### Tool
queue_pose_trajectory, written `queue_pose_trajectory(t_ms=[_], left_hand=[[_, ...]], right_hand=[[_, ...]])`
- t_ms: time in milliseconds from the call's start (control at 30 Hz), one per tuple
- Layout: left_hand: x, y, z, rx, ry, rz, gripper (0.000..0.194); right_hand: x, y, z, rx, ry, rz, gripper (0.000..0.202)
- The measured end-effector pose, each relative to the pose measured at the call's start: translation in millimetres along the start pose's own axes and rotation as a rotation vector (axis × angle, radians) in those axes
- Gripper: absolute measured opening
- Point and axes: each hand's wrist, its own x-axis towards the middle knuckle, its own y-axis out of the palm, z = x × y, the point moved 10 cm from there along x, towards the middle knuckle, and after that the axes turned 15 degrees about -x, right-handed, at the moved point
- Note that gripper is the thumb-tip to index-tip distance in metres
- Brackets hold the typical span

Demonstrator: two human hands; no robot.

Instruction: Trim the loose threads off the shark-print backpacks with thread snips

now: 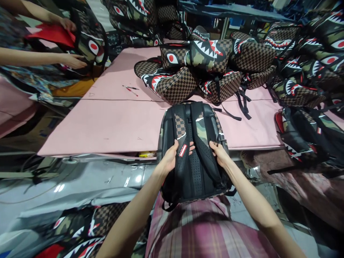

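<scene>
The left hand (170, 157) grips one shoulder strap of the black backpack (195, 172), fingers behind it; the right hand (219, 153) pinches the other strap. The backpack's upper part lies over the near edge of the pink table (113, 125). Checkered shark-face backpacks (177, 86) are piled farther back on the table.

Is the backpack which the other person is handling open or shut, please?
Open: on this backpack, red lining is exposed beside the person's hand.
</scene>
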Motion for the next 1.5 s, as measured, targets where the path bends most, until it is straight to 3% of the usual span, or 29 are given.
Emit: queue_pose_trajectory(t_ms=[167,267,333,467,600,733,867,1200,1500], left_hand=[[-19.6,-7.2,14.4,0.127,0.007,-0.072,0.046],[-37.3,-12.2,7.9,0.391,0.146,-0.121,0.033],[-47.7,-9.8,-5.2,0.53,0.25,-0.129,0.028],[-58.6,-3.0,-33.0,0.702,0.272,-0.09,0.024],[-65.1,-3.2,-51.3,0.796,0.199,-0.034,0.026],[-69.1,-6.4,-58.6,0.799,0.158,-0.042,0.027],[-69.2,-7.5,-60.4,0.8,0.115,-0.035,0.026],[-64.8,-20.7,-57.7,0.771,0.061,0.02,0.032],[-66.7,-14.2,-60.4,0.768,0.085,0.045,0.031]], right_hand=[[-4.9,-13.7,3.0,-0.074,-0.071,-0.09,0.041],[-15.2,-32.6,43.4,-0.349,-0.271,-0.292,0.039],[-24.1,-26.1,83.0,-0.656,-0.451,-0.342,0.047],[-19.1,30.4,130.6,-1.005,-0.703,-0.008,0.029],[1.2,70.8,153.9,-0.981,-0.852,0.207,0.013],[15.3,97.7,163.5,-0.892,-0.974,0.317,0.009],[17.6,110.8,168.5,-0.855,-1.073,0.344,0.009],[21.9,118.3,169.0,-0.785,-1.108,0.402,0.009],[13.2,122.1,176.9,-0.805,-1.178,0.386,0.013]])
